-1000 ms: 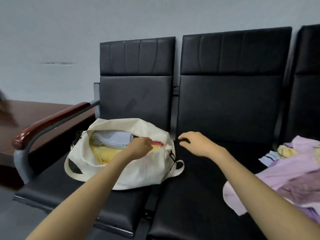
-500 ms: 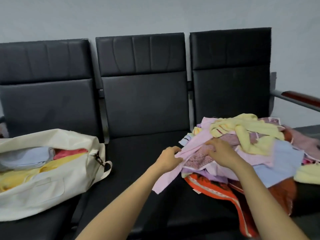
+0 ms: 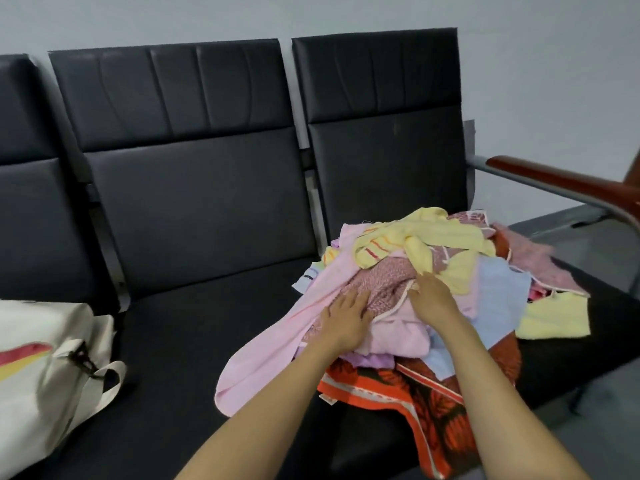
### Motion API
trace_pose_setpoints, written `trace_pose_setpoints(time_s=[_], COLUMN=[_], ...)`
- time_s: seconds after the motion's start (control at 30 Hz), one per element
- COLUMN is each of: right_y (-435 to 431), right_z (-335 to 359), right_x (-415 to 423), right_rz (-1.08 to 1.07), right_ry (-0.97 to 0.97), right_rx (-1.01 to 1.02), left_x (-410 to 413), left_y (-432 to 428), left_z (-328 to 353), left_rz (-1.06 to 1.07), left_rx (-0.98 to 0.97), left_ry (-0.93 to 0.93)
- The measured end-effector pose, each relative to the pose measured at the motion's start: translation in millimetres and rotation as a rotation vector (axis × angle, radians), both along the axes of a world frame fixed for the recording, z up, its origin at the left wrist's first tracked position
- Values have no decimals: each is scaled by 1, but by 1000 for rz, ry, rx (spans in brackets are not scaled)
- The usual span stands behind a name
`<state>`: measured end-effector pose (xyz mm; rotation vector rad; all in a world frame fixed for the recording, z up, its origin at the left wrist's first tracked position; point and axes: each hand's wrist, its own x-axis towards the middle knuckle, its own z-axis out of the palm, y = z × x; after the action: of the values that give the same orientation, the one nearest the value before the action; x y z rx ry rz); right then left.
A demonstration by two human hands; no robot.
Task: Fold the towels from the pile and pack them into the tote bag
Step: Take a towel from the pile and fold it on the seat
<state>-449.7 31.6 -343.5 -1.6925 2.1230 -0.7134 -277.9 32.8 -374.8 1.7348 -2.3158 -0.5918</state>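
Note:
A pile of towels (image 3: 498, 299) lies on the right-hand black seat: a yellow one (image 3: 426, 237) on top, a dusky pink patterned one (image 3: 384, 285) in the middle, and a long light pink one (image 3: 273, 344) trailing toward the middle seat. My left hand (image 3: 346, 317) rests flat on the patterned towel with fingers spread. My right hand (image 3: 433, 296) lies on the same towel beside its cream-trimmed edge, fingertips near the yellow towel. The cream tote bag (image 3: 41, 393) sits on the left seat, partly cut off, with red and yellow cloth showing inside.
Three joined black padded seats (image 3: 194, 306) stand against a grey wall. An orange-red patterned towel (image 3: 398, 389) hangs over the front edge under the pile. A wooden armrest (image 3: 561, 181) on a grey metal frame bounds the right end.
The view swung from the bag to the pile. My left hand let go of the light pink towel's edge and now lies flat on the patterned towel; the right hand stays on the pile.

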Motion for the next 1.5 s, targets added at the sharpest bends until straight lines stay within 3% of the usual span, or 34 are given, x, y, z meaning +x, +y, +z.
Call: trace_pose_setpoints(time_s=[0.17, 0.2, 0.27, 0.33, 0.37, 0.47, 0.6, 0.7, 0.83, 1.0, 1.1, 1.2, 1.3, 1.37, 1.43, 1.5], right_y=[9, 11, 18, 25, 29, 40, 50, 46, 38, 43, 49, 55, 63, 71, 78, 86], right_z=[22, 28, 38, 41, 42, 44, 43, 37, 19, 6, 10, 10, 5, 3, 6, 12], right_x=[11, 16, 29, 43, 51, 75, 94, 99, 105, 130, 152, 174, 189, 193, 196, 199], right_rz=[-115, -78, 48, 167, 228, 443, 638, 563, 432, 461, 516, 589, 743, 827, 856, 874], right_ry=[-313, -362, -452, -566, -624, -721, -653, -561, -61, 332, 481, 470, 301, 260, 219, 109], right_rx=[-344, -393, -436, -378, -325, -128, 18, 44, -61, -38, -69, -98, -36, -12, -52, -92], left_x=[6, 6, 7, 14, 21, 39, 63, 86, 134, 203, 243, 277, 300, 310, 310, 292], left_y=[4, 6, 13, 21, 22, 29, 41, 53, 75, 117, 142, 160, 171, 175, 179, 184], left_z=[-9, -5, 11, 31, 39, 57, 66, 63, 53, 46, 40, 30, 23, 16, 9, 6], left_rz=[16, 36, 137, 292, 330, 306, 461, 558, 602, 714, 818, 997, 1071, 1044, 953, 736], left_rx=[-51, -18, 163, 409, 463, 500, 405, 376, 359, 263, 213, 183, 81, -29, -142, -182], left_ry=[89, 181, 566, 977, 1076, 1248, 1341, 1319, 1253, 1284, 1325, 1337, 1110, 788, 410, 299])
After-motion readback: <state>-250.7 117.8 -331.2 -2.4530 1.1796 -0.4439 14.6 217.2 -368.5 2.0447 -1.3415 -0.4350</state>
